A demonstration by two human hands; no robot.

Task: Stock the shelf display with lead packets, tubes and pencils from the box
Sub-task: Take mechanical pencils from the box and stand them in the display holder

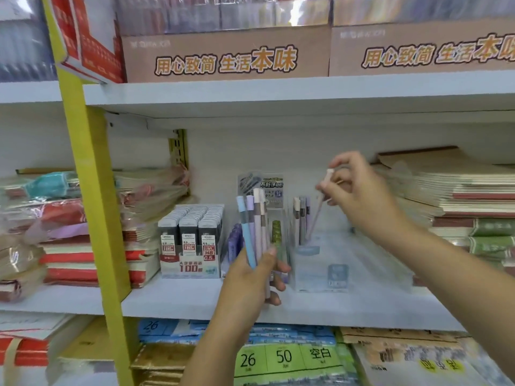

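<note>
Left hand (pixel 250 277) grips pastel pencils (pixel 252 227) (bunched); right hand (pixel 359 196) pinches pink pencil (pixel 320 203) at display (pixel 362 263).

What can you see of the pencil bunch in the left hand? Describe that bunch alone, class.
The pencil bunch is a handful of slim pastel sticks: one light blue, one lilac, the others pale pink, each with a darker band below its cap. They look like plastic. They stand nearly upright, tops leaning slightly left, packed side by side. The left hand grips their lower halves, thumb across the front; one tip shows below the fingers. The bunch is held in front of the clear display.
</note>
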